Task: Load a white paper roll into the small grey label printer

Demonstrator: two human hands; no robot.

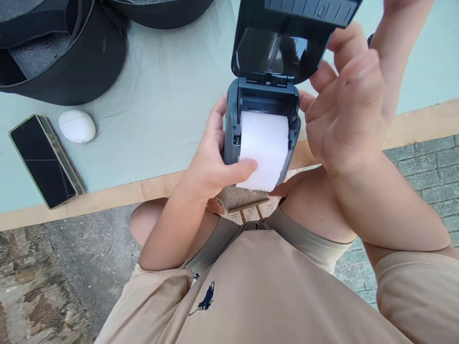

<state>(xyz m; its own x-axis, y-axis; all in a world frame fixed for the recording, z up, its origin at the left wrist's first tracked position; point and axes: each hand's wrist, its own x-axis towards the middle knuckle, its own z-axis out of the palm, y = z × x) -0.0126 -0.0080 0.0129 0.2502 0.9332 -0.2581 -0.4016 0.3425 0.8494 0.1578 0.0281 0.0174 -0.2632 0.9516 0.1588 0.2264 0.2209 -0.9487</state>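
My left hand (211,162) is wrapped round the left side of a dark portable receipt printer (233,105). Its thumb presses on the white paper roll (265,148), which sits in the printer's bay with its loose end hanging over the front. The printer's cover (247,52) is swung up on its hinge, its clear window facing me. At the right edge of that cover my right hand (340,95) has its fingers bent against it, some tips hidden behind. The printer is held over the table's front edge, above my lap.
A phone (45,162) and a white oval case (77,126) lie at the left on the cloth-covered table (161,110). Behind them is an unzipped black case (93,67). Another bare limb (405,52), apparently another person's, reaches in at top right.
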